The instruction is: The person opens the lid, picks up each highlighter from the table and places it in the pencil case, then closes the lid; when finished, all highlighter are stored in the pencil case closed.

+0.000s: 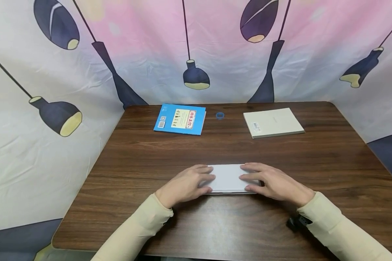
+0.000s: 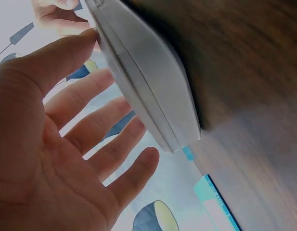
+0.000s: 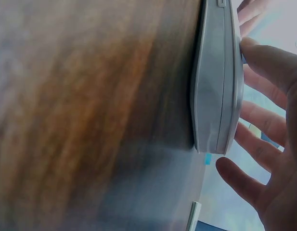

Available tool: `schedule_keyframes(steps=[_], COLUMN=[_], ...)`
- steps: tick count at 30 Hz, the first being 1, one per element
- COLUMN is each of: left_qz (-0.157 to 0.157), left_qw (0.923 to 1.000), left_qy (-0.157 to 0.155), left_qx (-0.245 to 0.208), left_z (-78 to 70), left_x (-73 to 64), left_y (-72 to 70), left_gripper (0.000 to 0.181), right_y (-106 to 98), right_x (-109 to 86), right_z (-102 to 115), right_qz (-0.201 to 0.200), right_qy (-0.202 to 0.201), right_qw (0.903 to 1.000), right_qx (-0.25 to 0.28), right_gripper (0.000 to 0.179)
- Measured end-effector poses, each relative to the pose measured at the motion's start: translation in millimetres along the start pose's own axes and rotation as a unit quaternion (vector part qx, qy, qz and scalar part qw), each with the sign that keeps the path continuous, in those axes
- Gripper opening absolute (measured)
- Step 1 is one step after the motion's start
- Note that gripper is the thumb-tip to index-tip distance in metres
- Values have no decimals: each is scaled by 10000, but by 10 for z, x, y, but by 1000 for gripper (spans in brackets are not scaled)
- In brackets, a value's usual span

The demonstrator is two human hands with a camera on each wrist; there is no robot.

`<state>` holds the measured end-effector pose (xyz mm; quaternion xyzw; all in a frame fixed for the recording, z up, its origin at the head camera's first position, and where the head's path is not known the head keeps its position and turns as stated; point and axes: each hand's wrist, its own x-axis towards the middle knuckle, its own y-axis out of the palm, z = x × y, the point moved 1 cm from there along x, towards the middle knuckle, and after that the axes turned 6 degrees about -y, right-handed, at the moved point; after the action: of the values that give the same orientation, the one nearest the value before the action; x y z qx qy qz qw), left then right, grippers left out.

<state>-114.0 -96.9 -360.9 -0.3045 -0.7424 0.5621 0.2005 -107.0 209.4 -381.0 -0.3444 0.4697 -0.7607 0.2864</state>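
Observation:
A flat white case (image 1: 227, 178) lies on the wooden table in front of me, its long side facing me. A seam runs along the grey-white side wall (image 2: 148, 72), and a small catch (image 3: 221, 3) shows at its front. My left hand (image 1: 187, 183) touches the left part of the lid with spread, mostly straight fingers, the thumb near the front edge. On the right end of the lid rest the fingertips of my right hand (image 1: 274, 181), also spread. In both wrist views the palms stay apart from the case.
A blue book (image 1: 164, 119) with a cream label lies at the back left of the table (image 1: 143, 152). A small blue ring (image 1: 220, 115) sits beside it, and a pale book (image 1: 274, 121) at the back right. Behind hangs a cloth (image 1: 222, 47) printed with lamps.

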Motion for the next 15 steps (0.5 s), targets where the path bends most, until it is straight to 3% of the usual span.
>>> schedule_keyframes(steps=[7,15], left_qz=[-129,-116], left_qw=[9999,9986], left_qy=[-9,-482], left_qx=[-37,173], left_z=[13,94], left_x=[63,253], left_y=[-57,-225], left_gripper=[40,43], right_y=[-21,-99], right_x=[51,250], right_z=[-39,-250], right_qz=[-152,-337], right_qy=[102,650], right_qw=[9998,9973], right_qx=[38,-108], right_gripper=[35,42])
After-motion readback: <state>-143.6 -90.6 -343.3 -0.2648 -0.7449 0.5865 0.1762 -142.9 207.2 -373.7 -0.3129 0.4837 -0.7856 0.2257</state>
